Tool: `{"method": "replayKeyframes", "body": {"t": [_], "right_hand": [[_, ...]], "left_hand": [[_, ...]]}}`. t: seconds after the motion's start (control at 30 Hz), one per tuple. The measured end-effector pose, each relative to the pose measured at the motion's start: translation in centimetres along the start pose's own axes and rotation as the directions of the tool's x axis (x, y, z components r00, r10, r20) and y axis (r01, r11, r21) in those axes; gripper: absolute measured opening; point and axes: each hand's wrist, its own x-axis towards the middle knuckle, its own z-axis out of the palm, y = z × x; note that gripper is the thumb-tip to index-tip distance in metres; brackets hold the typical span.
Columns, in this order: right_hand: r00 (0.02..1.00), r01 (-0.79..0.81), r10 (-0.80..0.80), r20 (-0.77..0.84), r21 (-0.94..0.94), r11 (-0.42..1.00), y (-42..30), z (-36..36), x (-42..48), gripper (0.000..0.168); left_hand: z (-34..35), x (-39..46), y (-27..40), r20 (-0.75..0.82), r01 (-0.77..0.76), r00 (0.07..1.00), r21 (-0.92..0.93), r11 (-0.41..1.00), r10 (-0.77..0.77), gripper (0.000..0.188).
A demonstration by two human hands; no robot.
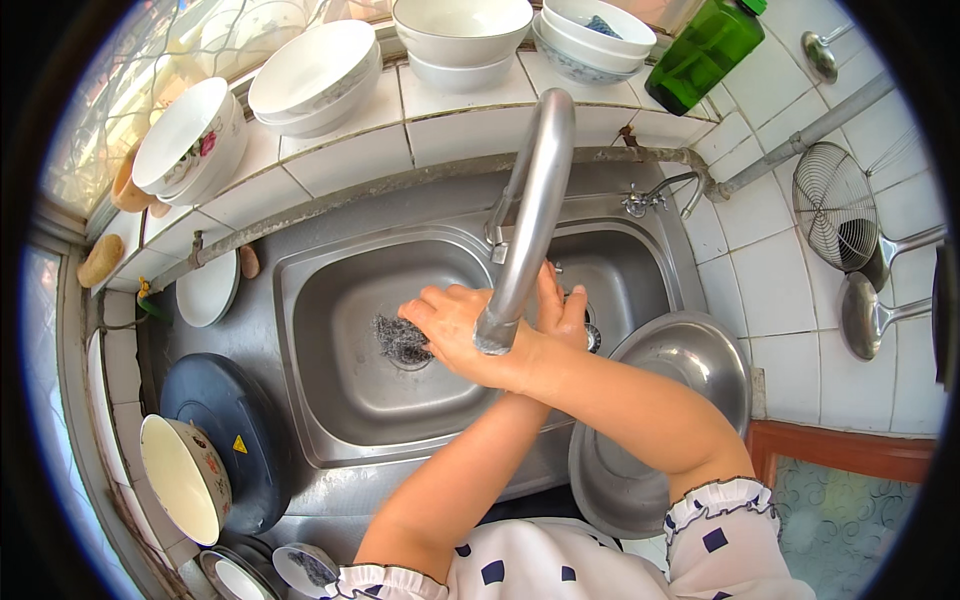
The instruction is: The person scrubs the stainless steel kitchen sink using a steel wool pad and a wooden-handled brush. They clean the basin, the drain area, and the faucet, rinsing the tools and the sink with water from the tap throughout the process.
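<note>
My forearms cross over the double steel sink. My right hand (469, 337) reaches left over the larger left basin (330, 397), its fingers on a steel wool scrubber (401, 339) above the drain. Beyond the crossing, my left hand (562, 311) is at the near left side of the smaller right basin (630, 262). Its fingers are spread, with nothing visible in them, and the faucet hides part of it. The curved metal faucet (536, 180) hangs over both hands, its spout end just above my right wrist. No water runs from it.
White bowls (315, 71) stand stacked along the tiled ledge beside a green bottle (705, 56). A large metal basin (622, 480) sits at the right under my right arm. A dark blue lid (225, 420) and a cream bowl (180, 480) lean at the left. Ladles (862, 322) hang at right.
</note>
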Motion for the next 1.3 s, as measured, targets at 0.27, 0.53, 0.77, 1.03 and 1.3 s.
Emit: {"method": "replayKeyframes", "body": {"t": [0.27,0.53,0.77,1.03,1.3], "right_hand": [[0.985,-0.039,0.035,0.169,0.019,0.999,0.1,-1.0,0.3,0.038],[0.97,-0.012,0.047,-0.239,0.148,0.989,0.5,-0.7,3.8,0.042],[0.699,-0.287,0.056,-0.713,-0.208,0.935,11.4,4.6,10.6,0.032],[0.55,-0.571,0.507,-0.664,0.145,0.808,10.7,5.8,15.0,0.038],[0.827,-0.017,0.015,-0.562,0.001,1.0,6.4,9.9,16.7,0.035]], "left_hand": [[1.3,3.5,-6.4,-0.101,-0.034,0.994,0.106,0.994,0.044,0.068],[-1.9,3.1,-3.4,0.094,-0.261,0.965,0.267,0.928,0.244,0.054],[-18.4,-7.2,-1.4,0.095,-0.122,0.992,0.881,0.457,0.083,0.042],[-27.4,-13.6,-0.8,-0.064,0.036,0.97,0.992,0.119,0.234,0.046],[-27.8,-13.6,-1.3,-0.023,-0.019,0.943,0.992,0.125,0.331,0.034]]}}
